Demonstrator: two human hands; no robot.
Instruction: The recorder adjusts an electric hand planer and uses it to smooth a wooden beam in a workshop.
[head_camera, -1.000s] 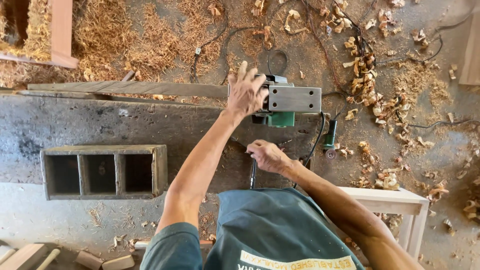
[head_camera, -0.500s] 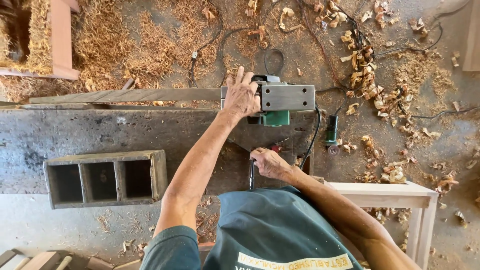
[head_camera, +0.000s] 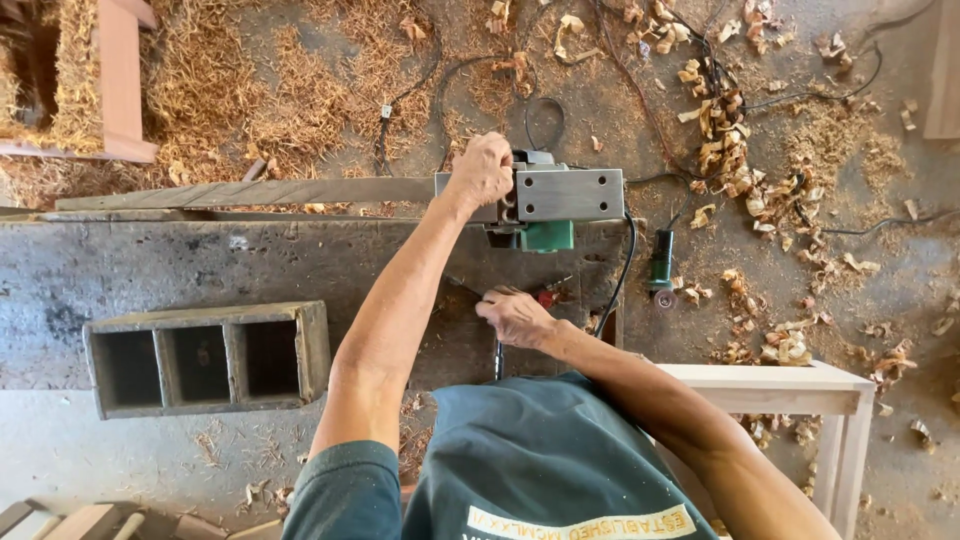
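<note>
My left hand (head_camera: 481, 172) is curled over the near end of a long grey wooden strip (head_camera: 250, 192), right where it meets the flat metal sole of a green electric planer (head_camera: 560, 198) fixed at the bench's far edge. My right hand (head_camera: 515, 318) rests flat on the dark workbench (head_camera: 150, 265) with fingers spread, holding nothing that I can see. A small red-handled tool (head_camera: 546, 297) lies just beyond its fingertips. A dark slim tool (head_camera: 497, 360) pokes out below that hand.
A grey concrete block (head_camera: 205, 355) with three hollows lies on the bench at left. A pale wooden frame (head_camera: 800, 385) stands at right. Wood shavings (head_camera: 730, 150), black cables (head_camera: 450, 75) and a green-handled tool (head_camera: 660, 262) lie beyond the bench.
My left hand, spread open over the planer a second ago, has closed on the strip's end. The right hand has stayed in place on the bench.
</note>
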